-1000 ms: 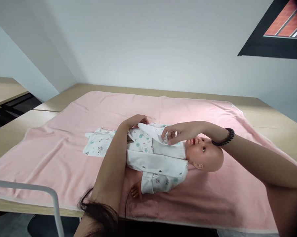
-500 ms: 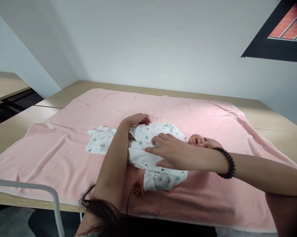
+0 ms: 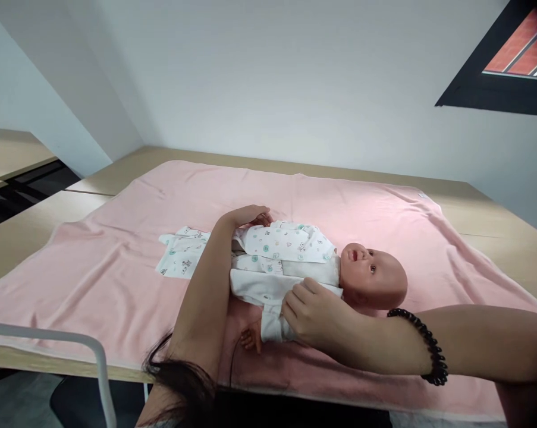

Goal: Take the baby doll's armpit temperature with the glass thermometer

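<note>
A baby doll [image 3: 373, 276] lies on its back, head to the right, on a pink blanket [image 3: 129, 238]. It wears a white printed baby shirt [image 3: 290, 241], its front panels lying unevenly over the chest. My left hand [image 3: 253, 215] is curled at the far sleeve's end, seemingly around the doll's far hand, which is mostly hidden. My right hand [image 3: 313, 309] has its fingers bent and closed on the shirt's near side, by the shoulder and sleeve. The doll's near hand [image 3: 251, 337] pokes out of its cuff. Printed white cloth [image 3: 181, 255] lies left of my left forearm, partly covered by it.
The blanket covers a light wooden table [image 3: 486, 208] against a white wall [image 3: 295, 89]. A pale metal bar [image 3: 72, 336] and a dark chair seat [image 3: 81, 398] are at the lower left. Another table [image 3: 13, 148] stands at far left.
My right hand has moved from above the chest toward me and closed on the shirt's near side, uncovering the doll's face and chest. My left hand stays in place.
</note>
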Action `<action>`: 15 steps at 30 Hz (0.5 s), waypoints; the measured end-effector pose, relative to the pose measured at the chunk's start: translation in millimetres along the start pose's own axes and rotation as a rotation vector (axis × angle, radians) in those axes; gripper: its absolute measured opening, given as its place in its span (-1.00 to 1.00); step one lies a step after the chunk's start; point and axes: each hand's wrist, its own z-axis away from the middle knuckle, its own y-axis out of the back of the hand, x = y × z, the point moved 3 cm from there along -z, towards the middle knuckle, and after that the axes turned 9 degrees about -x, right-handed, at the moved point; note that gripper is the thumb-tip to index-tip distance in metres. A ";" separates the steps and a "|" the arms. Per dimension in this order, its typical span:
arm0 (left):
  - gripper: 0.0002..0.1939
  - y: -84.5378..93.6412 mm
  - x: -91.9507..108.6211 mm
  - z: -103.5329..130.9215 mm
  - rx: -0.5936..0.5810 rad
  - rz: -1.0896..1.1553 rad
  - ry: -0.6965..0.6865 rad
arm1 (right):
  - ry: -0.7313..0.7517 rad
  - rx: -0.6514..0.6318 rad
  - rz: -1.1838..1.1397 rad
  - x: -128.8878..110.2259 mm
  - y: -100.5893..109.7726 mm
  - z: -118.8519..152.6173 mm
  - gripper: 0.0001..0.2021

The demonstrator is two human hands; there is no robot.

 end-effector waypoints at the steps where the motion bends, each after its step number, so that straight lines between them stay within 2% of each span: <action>1: -0.66 -0.4 0.4 1.2 0.005 0.002 0.010 | 0.001 -0.021 -0.025 4.1 4.3 -0.2 -0.83; 4: -0.69 -2.7 3.2 4.2 0.011 0.036 0.024 | -0.026 -0.091 -0.170 34.3 19.1 -3.4 -0.73; 5: -0.71 -3.9 4.8 5.1 0.008 0.052 0.023 | -0.086 -0.105 -0.239 50.6 23.1 -5.1 -0.69; 7: -0.73 -6.5 8.4 7.1 -0.006 0.077 0.022 | -0.297 -0.134 -0.340 87.3 26.3 -8.1 -0.66; 10: -0.73 -8.9 12.7 9.0 -0.016 0.075 0.018 | -0.499 -0.250 -0.248 123.7 21.7 -12.1 -0.66; 12: -0.73 -8.5 12.4 8.3 -0.013 0.071 0.027 | -0.486 -0.214 -0.199 125.7 21.4 -13.8 -0.71; 15: -0.73 -5.7 8.6 4.5 -0.014 0.051 0.028 | -0.366 -0.145 -0.295 107.4 26.1 -8.1 -0.86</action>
